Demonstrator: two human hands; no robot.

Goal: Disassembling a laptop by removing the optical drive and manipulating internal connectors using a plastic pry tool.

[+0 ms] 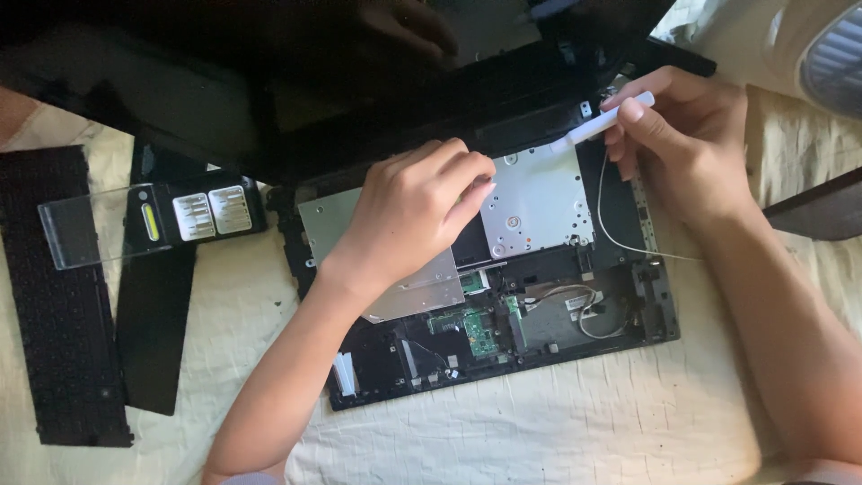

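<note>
An opened black laptop base (628, 334) lies on a cream cloth, its keyboard removed, with silver metal plates (539, 202) and a green circuit board (478, 328) exposed. My left hand (413, 211) rests curled on the middle of the metal plates and holds nothing I can see. My right hand (687, 135) pinches a thin white tool (603, 126) whose tip touches the top edge of the right metal plate. A thin white wire (620, 238) trails down from that hand across the base. The dark laptop screen (269, 90) stands tilted at the back.
A removed black keyboard (63, 314) and a black cover panel (154, 323) lie at the left. A black battery with white labels (202, 211) and a clear plastic piece (76, 233) lie on them. A white fan (831, 54) shows at the top right.
</note>
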